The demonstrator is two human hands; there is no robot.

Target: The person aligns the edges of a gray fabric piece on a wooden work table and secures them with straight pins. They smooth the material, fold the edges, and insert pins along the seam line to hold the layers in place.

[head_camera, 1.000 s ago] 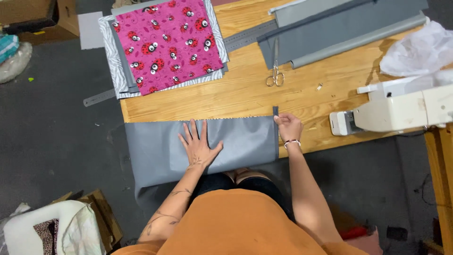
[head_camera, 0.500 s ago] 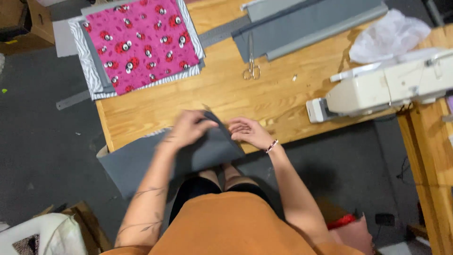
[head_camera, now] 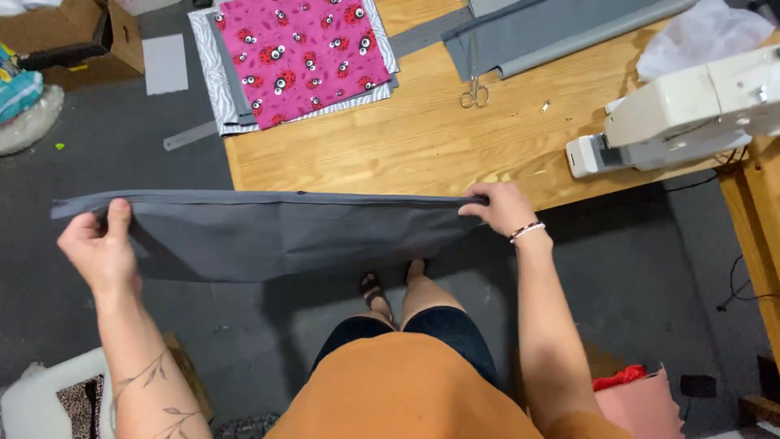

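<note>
The grey fabric (head_camera: 276, 232) is folded long and flat, stretched wide in the air, just in front of the wooden worktop's (head_camera: 422, 146) edge, above the floor

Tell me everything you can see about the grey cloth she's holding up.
The grey cloth is a plain, matte, woven-looking piece, folded double along its top edge and stretched out flat and taut in the air in front of the wooden table. The left hand pinches one end and the right hand the other. The rest hangs loose below, over the dark floor, touching nothing else.
</note>
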